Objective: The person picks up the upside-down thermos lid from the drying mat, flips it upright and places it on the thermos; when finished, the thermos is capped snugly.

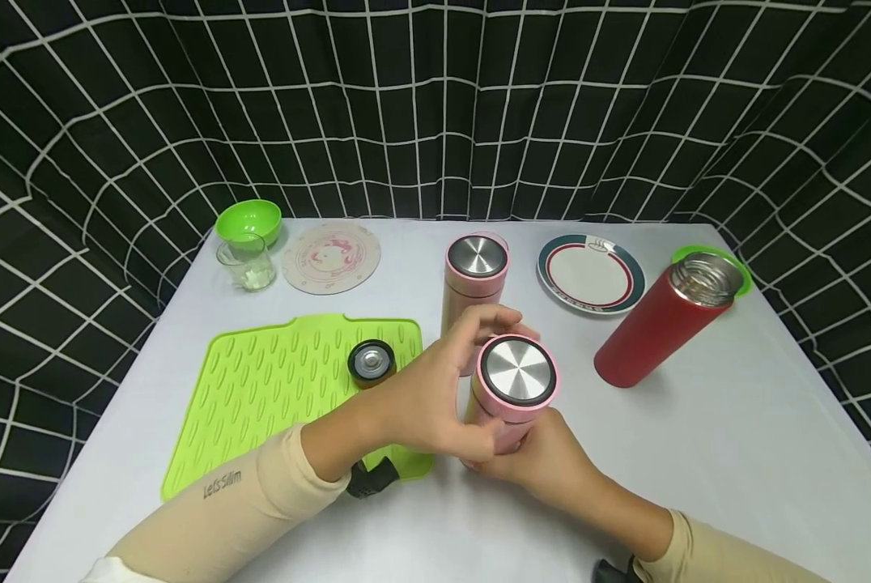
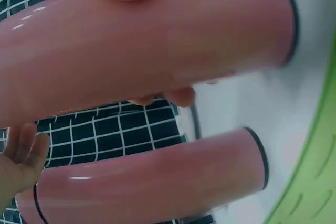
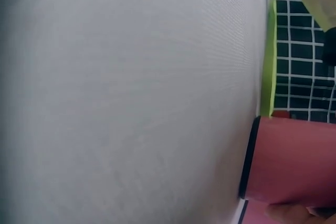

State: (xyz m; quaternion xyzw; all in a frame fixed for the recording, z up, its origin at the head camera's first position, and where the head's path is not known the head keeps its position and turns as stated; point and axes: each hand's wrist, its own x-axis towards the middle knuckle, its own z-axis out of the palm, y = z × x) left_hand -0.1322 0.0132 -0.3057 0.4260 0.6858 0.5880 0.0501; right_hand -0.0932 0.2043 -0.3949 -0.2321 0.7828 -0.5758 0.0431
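Note:
A pink thermos bottle (image 1: 517,372) with a brushed-steel lid stands upright at the front centre, its dark-rimmed base close over the white table in the left wrist view. My right hand (image 1: 552,465) grips its body, fingers (image 2: 178,96) on the far side. Around its upper part my left hand (image 1: 435,389) arches loosely, thumb overlapping the near side and fingers spread behind the lid. A gap shows between that palm and the bottle. A second pink thermos bottle (image 1: 477,255) stands just behind, partly hidden by my left hand.
A green ridged mat (image 1: 261,397) carries a black-and-silver cap (image 1: 371,362). At the back left are a green bowl (image 1: 249,220), a glass (image 1: 249,263) and a round pink-printed mat (image 1: 331,257). A rimmed plate (image 1: 591,274) and a lidless red flask (image 1: 657,328) stand right, before a green dish (image 1: 743,279).

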